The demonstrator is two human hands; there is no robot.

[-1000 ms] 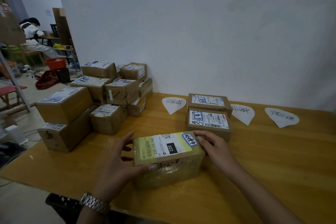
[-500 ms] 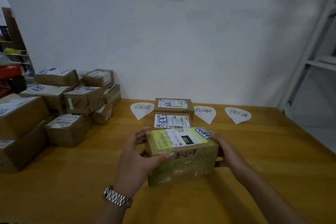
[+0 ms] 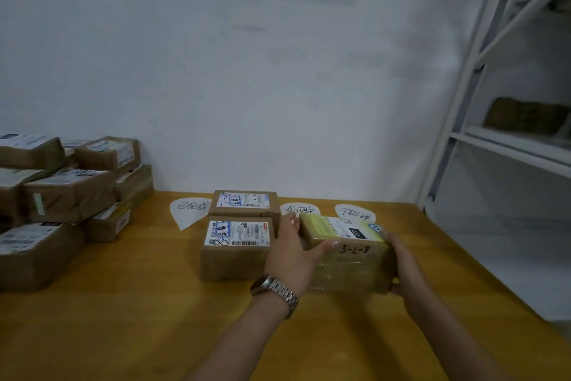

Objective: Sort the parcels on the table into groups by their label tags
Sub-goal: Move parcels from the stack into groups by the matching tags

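wooden counter (image 3: 139, 319) against white wall (image 3: 247, 71). metal shelf rack (image 3: 482, 102) off right end. pile of brown parcels (image 3: 68, 195) at left end. mid-counter, far brown parcel (image 3: 244, 203) touching near brown parcel (image 3: 234, 254), labels up. yellow-taped parcel (image 3: 349, 260) just right of them, partly hiding middle paper tag (image 3: 298, 210); cannot tell if it rests on counter. left hand (image 3: 293, 254) grips its left end, right hand (image 3: 404, 266) curled round right end. left paper tag (image 3: 188, 210), right paper tag (image 3: 355, 213) near wall. watch (image 3: 275, 291) on left wrist.

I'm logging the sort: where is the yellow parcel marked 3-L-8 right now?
Head view, right of centre: the yellow parcel is held between the left hand and right hand, just right of the nearer brown parcel.
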